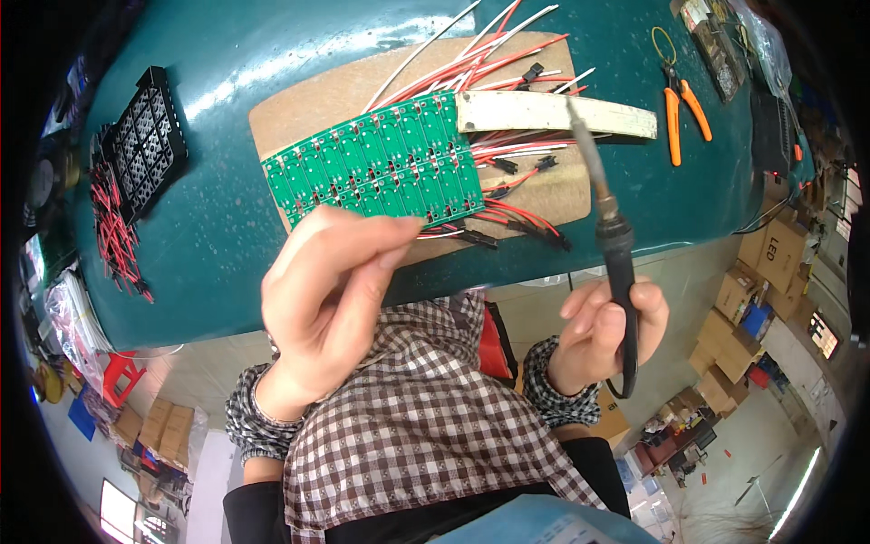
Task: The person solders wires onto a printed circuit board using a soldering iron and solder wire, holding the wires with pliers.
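My right hand (603, 331) is wrapped round the black handle of a soldering iron (618, 258). Its tip points up and away, in front of a long pale strip (557, 113); whether they touch I cannot tell. My left hand (331, 290) is closed in a pinch by the near edge of a green circuit board panel (376, 163). Anything between those fingertips is too small to make out. Red and white wires (471, 63) with black connectors (530, 77) stick out from beneath the panel and strip. All of this lies on a brown cardboard sheet (272, 113).
A teal-covered table (227, 63) carries a black grid tray (145, 140) and a bundle of red and black wires (113, 231) at the left. Orange-handled cutters (684, 109) lie at the right. Cardboard boxes (770, 258) stand on the floor beyond.
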{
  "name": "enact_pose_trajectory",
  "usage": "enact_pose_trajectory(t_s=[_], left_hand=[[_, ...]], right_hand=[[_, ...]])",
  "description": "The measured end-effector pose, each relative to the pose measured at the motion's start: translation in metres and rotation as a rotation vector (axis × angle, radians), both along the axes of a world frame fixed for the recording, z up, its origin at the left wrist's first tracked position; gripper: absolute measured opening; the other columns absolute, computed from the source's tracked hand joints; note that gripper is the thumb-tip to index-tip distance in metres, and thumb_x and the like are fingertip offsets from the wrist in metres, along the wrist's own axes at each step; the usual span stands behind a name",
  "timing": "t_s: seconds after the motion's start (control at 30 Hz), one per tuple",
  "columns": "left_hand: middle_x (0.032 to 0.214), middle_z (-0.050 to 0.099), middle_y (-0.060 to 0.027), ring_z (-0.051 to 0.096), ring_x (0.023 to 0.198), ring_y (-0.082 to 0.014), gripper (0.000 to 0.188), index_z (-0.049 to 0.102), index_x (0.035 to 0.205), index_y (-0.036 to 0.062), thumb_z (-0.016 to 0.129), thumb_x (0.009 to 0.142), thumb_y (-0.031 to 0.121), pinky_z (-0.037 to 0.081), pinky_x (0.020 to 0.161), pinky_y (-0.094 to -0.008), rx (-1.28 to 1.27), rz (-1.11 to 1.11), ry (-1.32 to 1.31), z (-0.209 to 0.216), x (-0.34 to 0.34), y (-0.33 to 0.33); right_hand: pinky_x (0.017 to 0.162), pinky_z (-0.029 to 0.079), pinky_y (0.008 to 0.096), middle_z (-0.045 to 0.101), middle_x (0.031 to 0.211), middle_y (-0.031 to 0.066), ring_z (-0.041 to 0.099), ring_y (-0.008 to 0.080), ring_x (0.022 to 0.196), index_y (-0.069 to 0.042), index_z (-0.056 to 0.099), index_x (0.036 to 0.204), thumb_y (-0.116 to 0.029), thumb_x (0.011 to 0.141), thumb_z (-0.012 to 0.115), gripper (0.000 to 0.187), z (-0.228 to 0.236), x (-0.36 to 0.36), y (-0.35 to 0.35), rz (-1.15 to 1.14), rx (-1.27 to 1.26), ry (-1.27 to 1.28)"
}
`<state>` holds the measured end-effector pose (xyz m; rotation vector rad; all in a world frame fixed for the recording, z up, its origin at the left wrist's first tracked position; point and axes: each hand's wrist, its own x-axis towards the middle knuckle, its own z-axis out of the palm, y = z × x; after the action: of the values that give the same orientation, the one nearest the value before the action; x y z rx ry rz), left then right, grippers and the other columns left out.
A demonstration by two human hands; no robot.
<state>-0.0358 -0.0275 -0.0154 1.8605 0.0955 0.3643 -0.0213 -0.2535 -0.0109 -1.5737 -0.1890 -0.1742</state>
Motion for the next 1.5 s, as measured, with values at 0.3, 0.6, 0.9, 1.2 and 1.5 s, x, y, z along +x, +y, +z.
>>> enact_pose_trajectory(t_s=[0.3,0.6,0.9,1.2,1.5], left_hand=[[0.072,0.054,-0.0035,0.042,0.051,-0.0093,0.01,0.059,0.08,0.0032,0.066,0.076,-0.003,0.031,0.043,-0.0241,0.126,0.122,0.119,-0.008,0.02,-0.008],[0.073,0.055,-0.0057,0.056,0.064,-0.0166,0.013,0.059,0.083,0.0033,0.065,0.076,-0.005,0.045,0.056,-0.028,0.222,0.102,0.143,-0.012,0.024,-0.013],[0.072,0.055,-0.0055,0.056,0.063,-0.0164,0.013,0.058,0.082,0.0041,0.066,0.076,-0.004,0.046,0.056,-0.0279,0.238,0.079,0.137,-0.011,0.023,-0.013],[0.071,0.051,-0.0015,0.042,0.055,-0.0059,0.008,0.06,0.082,0.0017,0.066,0.08,-0.003,0.032,0.047,-0.0209,0.197,0.105,0.141,-0.012,0.026,-0.018],[0.071,0.053,-0.0037,0.049,0.059,-0.0114,0.009,0.059,0.082,0.0024,0.066,0.079,-0.003,0.039,0.05,-0.0247,0.297,0.05,0.168,-0.015,0.03,-0.019]], right_hand=[[0.057,0.058,0.035,0.06,0.073,0.0154,0.063,0.0196,0.057,0.005,0.053,0.109,-0.009,0.089,0.061,0.026,-0.008,-0.013,-0.006,0.122,-0.247,-0.11],[0.06,0.057,0.0293,0.065,0.077,0.0135,0.067,0.0201,0.065,0.005,0.053,0.111,0.002,0.082,0.065,0.031,-0.009,-0.008,-0.005,0.244,-0.37,-0.133],[0.059,0.056,0.0288,0.065,0.076,0.013,0.068,0.0202,0.065,0.005,0.055,0.108,0.002,0.081,0.066,0.029,-0.004,-0.006,-0.001,0.263,-0.427,-0.109],[0.058,0.056,0.0284,0.064,0.078,0.0113,0.067,0.0198,0.066,0.003,0.055,0.109,0.004,0.079,0.066,0.032,0.0,-0.005,0.0,0.261,-0.477,-0.124],[0.059,0.056,0.0281,0.063,0.078,0.0103,0.067,0.0193,0.066,0.003,0.054,0.111,0.004,0.079,0.065,0.034,0.0,-0.004,-0.001,0.302,-0.478,-0.111]])
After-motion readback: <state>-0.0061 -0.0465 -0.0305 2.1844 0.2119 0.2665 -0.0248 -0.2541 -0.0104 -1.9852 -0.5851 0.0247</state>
